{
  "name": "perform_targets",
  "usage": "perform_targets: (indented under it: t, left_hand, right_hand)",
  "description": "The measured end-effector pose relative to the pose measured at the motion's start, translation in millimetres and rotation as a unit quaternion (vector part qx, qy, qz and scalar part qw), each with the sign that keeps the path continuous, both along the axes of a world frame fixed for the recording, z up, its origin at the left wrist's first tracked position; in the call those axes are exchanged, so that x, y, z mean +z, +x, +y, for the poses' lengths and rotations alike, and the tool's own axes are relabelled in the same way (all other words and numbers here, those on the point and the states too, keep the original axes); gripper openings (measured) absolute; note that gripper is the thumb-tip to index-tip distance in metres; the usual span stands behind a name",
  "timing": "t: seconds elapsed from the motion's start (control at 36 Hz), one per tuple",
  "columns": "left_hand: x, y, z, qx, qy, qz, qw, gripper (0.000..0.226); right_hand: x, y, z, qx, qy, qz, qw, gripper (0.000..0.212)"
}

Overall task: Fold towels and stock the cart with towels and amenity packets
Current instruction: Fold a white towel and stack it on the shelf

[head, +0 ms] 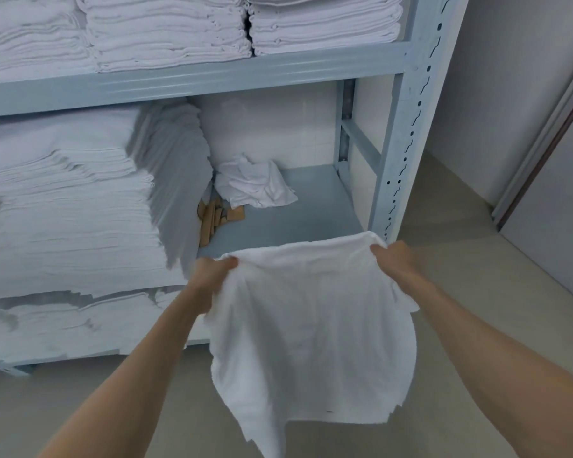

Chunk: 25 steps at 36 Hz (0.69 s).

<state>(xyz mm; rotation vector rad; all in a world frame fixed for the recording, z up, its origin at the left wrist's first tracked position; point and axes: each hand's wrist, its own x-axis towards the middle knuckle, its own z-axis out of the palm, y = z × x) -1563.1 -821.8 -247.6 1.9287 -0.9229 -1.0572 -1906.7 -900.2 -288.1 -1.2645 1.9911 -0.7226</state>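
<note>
A white towel (311, 325) hangs spread in the air in front of the shelf's lower level. My left hand (212, 272) grips its upper left corner and my right hand (394, 256) grips its upper right corner. The cloth droops down between my forearms, its lower edge ragged and uneven. A crumpled white towel (252, 183) lies at the back of the lower shelf. Several tan amenity packets (217, 216) lie beside it, next to the stacked linen.
A pale blue metal shelf unit (401, 133) stands ahead. Tall stacks of folded white towels (70, 206) fill its left part and the upper level (166, 31). Beige floor lies below; a wall and door frame (543, 143) are at the right.
</note>
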Motion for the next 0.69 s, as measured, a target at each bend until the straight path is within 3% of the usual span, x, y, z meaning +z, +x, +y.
perform_targets:
  t: [0.14, 0.31, 0.42, 0.58, 0.69]
  left_hand:
    - [-19.7, -46.6, -2.3, -0.066, 0.014, -0.063, 0.996, 0.035]
    - [-30.9, -84.9, 1.4, -0.143, 0.020, -0.079, 0.986, 0.038]
    - [-28.1, -104.5, 0.9, -0.187, 0.012, -0.083, 0.979, 0.043]
    - [-23.8, -115.6, -9.0, -0.235, 0.023, -0.108, 0.966, 0.026]
    - [-24.7, -121.3, -10.3, -0.250, 0.041, -0.104, 0.962, 0.026]
  right_hand:
    - [-6.3, 39.6, 31.9, 0.102, 0.060, 0.011, 0.993, 0.023]
    - [1.4, 69.7, 50.8, 0.182, 0.107, -0.009, 0.977, 0.028]
    - [9.2, 84.6, 58.7, 0.220, 0.112, -0.102, 0.964, 0.027]
    - [17.1, 82.5, 65.9, 0.222, 0.142, -0.222, 0.939, 0.026]
    - [16.6, 77.4, 69.0, 0.223, 0.161, -0.256, 0.927, 0.035]
